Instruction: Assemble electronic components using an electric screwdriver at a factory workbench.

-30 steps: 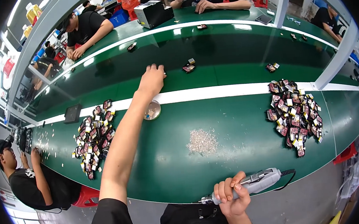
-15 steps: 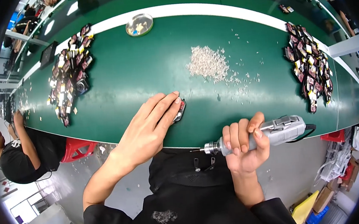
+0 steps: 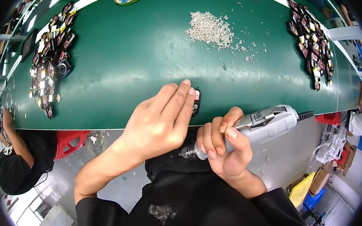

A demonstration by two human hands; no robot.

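Left hand [image 3: 158, 121], fingers together but grip hidden, touches a black module [image 3: 197, 101] this side of the screw pile [image 3: 210, 30]; right hand [image 3: 226, 145] clamps an electric screwdriver [image 3: 271, 123], seemingly not yet applied.

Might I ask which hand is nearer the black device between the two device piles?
The left hand: its fingers overlap the black device; the right hand sits apart, lower right.
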